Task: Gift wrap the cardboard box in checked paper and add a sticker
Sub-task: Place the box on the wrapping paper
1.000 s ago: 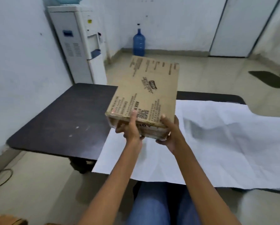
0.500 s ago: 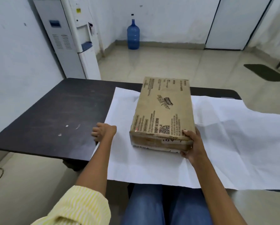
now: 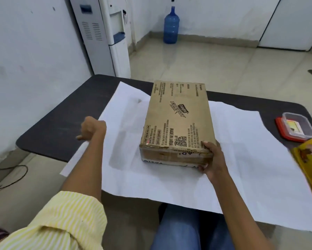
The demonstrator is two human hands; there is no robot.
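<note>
White walls (image 3: 25, 51) are enclosing a pale floor (image 3: 214, 65), which is reflecting soft light. A water dispenser (image 3: 104, 37) is standing behind the dark desk (image 3: 57, 127), and a blue bottle (image 3: 171, 27) is sitting by the far wall.

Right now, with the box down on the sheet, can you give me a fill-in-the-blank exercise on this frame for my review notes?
1. The cardboard box lies flat on a sheet of ____ paper.
2. The right hand grips the box's near corner; the left hand is at the paper's ____ edge.
3. The water bottle on the floor is ____.
4. The clear container has a ____ lid.

Missing words: white; left; blue; red.
</note>
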